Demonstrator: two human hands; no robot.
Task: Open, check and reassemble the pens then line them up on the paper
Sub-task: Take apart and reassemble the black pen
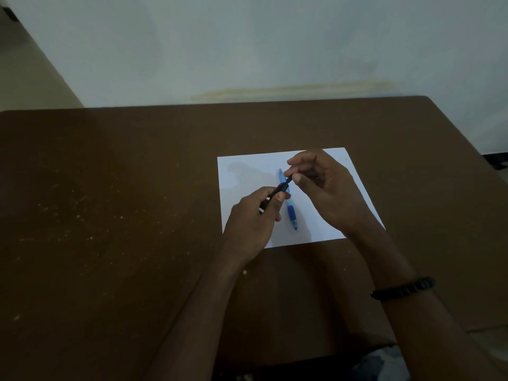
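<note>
A white sheet of paper (247, 171) lies on the brown table. A blue pen (291, 213) rests on the paper, running from far to near, partly hidden behind my hands. Above it I hold a dark pen (281, 188) slanted up to the right. My left hand (254, 218) grips its lower barrel with curled fingers. My right hand (324, 185) pinches its upper end between thumb and fingertips. The dim light hides whether the dark pen is in one piece or pulled apart.
The brown table (110, 215) spreads wide to the left, speckled with pale crumbs. A pale wall (275, 50) stands right behind its far edge. A dark beaded bracelet (402, 288) sits on my right wrist. The table's near edge is at the lower right.
</note>
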